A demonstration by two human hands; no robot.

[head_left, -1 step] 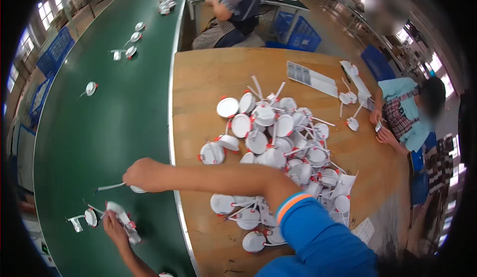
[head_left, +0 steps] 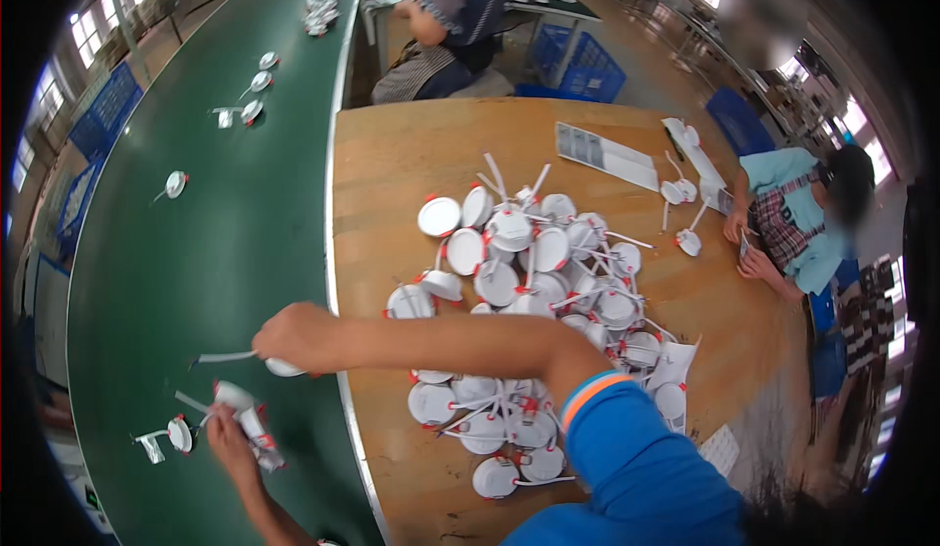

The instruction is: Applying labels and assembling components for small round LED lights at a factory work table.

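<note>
My right hand (head_left: 292, 336) is closed over the green conveyor belt, near its right edge. It grips a round white downlight (head_left: 284, 368), mostly hidden beneath the fingers, whose pale cable sticks out to the left. Lower down, my left hand (head_left: 227, 436) is closed on white downlights with red clips (head_left: 258, 430); how many it holds I cannot tell. Just left of that hand, another downlight (head_left: 179, 434) lies on the belt with a small silvery piece (head_left: 151, 448) at its cable. My right forearm crosses a big heap of similar downlights (head_left: 509, 228) on the wooden table.
Further along the green belt (head_left: 225, 252) lie a few single downlights (head_left: 175, 185) and a clump (head_left: 320, 15). Label sheets (head_left: 607, 156) rest on the wooden table (head_left: 382, 169). One person (head_left: 783, 213) works at its right side; another (head_left: 455, 27) sits beyond it. Blue crates (head_left: 587, 66) stand behind.
My right hand has shifted slightly right with its downlight, of which more now shows. My left hand has moved up a little with the downlights. The whole view has shifted slightly.
</note>
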